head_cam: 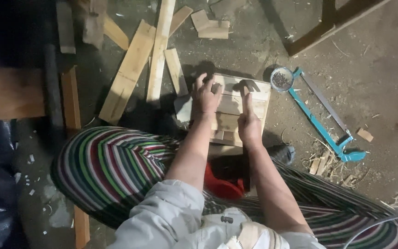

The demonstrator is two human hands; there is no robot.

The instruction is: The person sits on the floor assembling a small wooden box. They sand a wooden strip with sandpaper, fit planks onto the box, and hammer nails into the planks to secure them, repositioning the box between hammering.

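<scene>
Head view, looking down on a dusty floor. In the middle, a small wooden panel made of pale slats, lying flat on the floor just ahead of the knees. On its left edge, the left hand, palm down, fingers spread and curled over the far left corner, pressing on the wood, closed around nothing. On the panel's middle, the right hand, fingers closed around the handle of a hammer; dark hammer head near the panel's far edge, touching or almost touching the wood, cannot tell which. Just beside the panel's left edge, a small grey block, partly under the left wrist.

To the right of the panel, near its far corner, a small round tin with dark nails inside. Touching or just beside the tin, a teal hacksaw, lying diagonally on the floor, handle end toward the lower right. Near the saw handle, wood chips and shavings.

To the left and beyond, several loose planks scattered at angles, some overlapping. At the far left, a wider board, partly in shadow.

At the bottom, striped cloth over the legs, pale sleeves, and something red between the forearms.
</scene>
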